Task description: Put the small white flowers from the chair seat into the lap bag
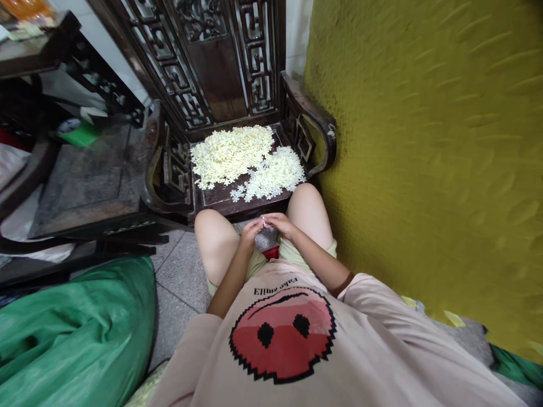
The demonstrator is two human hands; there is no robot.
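My left hand (253, 230) and my right hand (280, 224) meet between my knees, fingertips pinched together. A tiny white piece (264, 224) shows between them, seemingly one of the small flowers, though it is too small to make out well. In front of my knees, the seat of a dark carved wooden chair (216, 196) bears two heaps of small flower-shaped pieces. The larger, cream-yellow heap (231, 152) lies at the back left. A whiter heap (278, 172) spreads at the front right, with a few loose pieces at its left edge.
Curved armrests (324, 133) flank the seat. A large yellow textured sheet (424, 169) rises close on my right. To the left stands another dark wooden chair (89, 181) with a green tape roll (80, 131) on it. A green sack (85, 333) bulges at the lower left.
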